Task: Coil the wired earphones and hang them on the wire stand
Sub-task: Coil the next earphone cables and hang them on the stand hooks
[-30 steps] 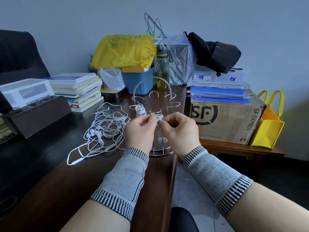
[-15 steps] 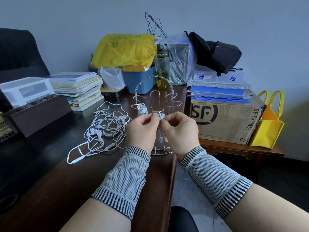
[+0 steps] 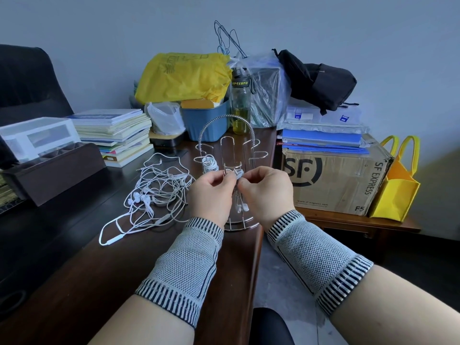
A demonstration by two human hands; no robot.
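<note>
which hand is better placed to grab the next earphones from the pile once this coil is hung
Probably the left hand: the loose earphone pile lies on the desk just to its left, while the right hand sits beyond the wire stand, on the far side from the pile.

Tangled loose earphones are crowding the desk left of the wire stand; bottle and blue bin are blocking behind; near desk is lying open.
</note>
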